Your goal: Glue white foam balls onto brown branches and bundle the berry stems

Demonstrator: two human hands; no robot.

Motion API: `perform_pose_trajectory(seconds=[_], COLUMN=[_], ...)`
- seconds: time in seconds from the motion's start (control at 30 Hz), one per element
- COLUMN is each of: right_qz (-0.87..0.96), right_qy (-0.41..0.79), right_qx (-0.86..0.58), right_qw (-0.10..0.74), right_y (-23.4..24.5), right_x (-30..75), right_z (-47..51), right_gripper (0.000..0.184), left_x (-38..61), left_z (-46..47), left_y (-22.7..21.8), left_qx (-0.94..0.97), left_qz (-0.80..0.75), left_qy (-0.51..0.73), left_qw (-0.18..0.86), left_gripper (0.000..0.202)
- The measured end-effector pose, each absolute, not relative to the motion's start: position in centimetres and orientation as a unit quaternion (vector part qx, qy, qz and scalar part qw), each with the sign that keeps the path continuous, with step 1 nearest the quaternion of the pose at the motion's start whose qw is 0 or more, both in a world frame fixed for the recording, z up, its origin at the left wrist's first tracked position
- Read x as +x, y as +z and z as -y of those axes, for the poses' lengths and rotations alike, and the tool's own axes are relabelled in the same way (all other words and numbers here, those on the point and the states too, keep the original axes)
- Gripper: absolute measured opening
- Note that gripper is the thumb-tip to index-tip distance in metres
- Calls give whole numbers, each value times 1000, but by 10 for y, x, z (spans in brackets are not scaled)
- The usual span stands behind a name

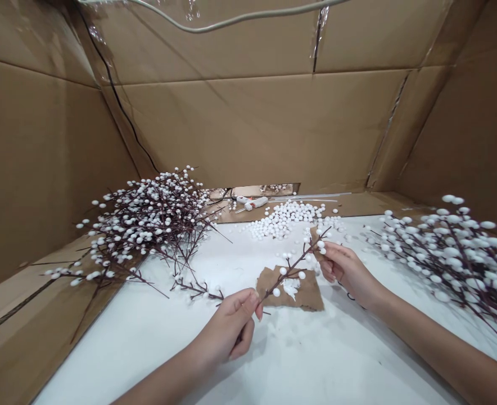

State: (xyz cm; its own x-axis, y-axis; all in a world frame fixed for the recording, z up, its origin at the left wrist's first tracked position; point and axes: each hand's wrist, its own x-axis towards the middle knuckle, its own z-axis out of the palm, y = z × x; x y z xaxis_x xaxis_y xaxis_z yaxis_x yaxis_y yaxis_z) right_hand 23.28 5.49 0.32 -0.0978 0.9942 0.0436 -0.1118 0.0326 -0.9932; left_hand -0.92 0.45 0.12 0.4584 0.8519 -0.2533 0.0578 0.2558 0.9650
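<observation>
Cardboard walls (252,124) enclose a white tabletop (139,343), where we see a person's 2 bare hands at 1 berry branch (296,264), raised aslant above a cardboard scrap (310,295) bearing a white smear (290,287). The left hand (231,323) pinches the branch's lower end between thumb and finger, a grip that likely leaves the berried length exposed. The right hand (349,273), fingertips drawn together, appears to have hold of a small brown strip (314,235) at the upper end; we cannot tell whether it also grips a berry. We judge the loose white berries (284,218) lie just beyond for easy reach, a glue gun (251,203) behind them. A left bundle (147,216) and right bundle (455,253) crowd the sides; bare tabletop nearest us gives the forearms room, its left edge running below the left bundle.
</observation>
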Motion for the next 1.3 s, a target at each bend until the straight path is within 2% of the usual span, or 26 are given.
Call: perform_pose_trajectory(seconds=[1.3], right_qz=[507], right_qy=[535], right_qx=[-445], right_qw=[509], right_y=[2], right_x=[232], right_z=[-57], right_gripper=[31], left_x=[-8], left_z=[-4], left_y=[1], left_qx=[540], left_qz=[-441], left_qy=[311], left_qw=[646], left_gripper=[31])
